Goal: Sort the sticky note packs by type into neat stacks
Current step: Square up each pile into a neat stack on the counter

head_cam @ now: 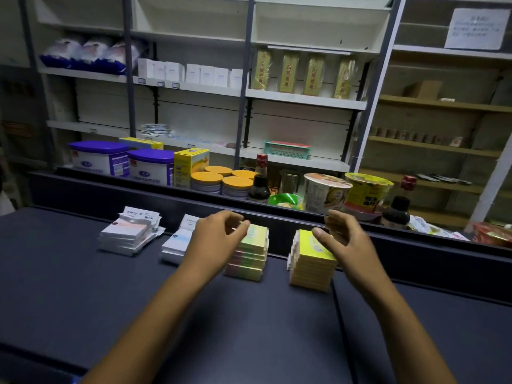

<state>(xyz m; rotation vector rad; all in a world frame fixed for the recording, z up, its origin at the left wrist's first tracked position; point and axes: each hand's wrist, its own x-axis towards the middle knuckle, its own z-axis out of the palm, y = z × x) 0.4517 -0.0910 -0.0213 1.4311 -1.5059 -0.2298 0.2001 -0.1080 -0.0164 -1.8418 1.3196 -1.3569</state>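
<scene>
Four stacks sit in a row on the dark counter (83,286): white stack (126,236), blue stack (177,242), green stack (249,256), yellow stack (311,261). The left hand (216,234) hovers over the green stack, fingers loosely curled, holding nothing. The right hand (340,234) hangs above the yellow stack, fingers likewise relaxed and empty. Sorting looks nearly done; what remains is probably squaring up edges, as the white stack sits askew

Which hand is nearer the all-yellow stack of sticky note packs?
Right. The right hand hovers over the all-yellow stack, thumb at its top; the left hand is over the green-and-pink stack beside it.
</scene>
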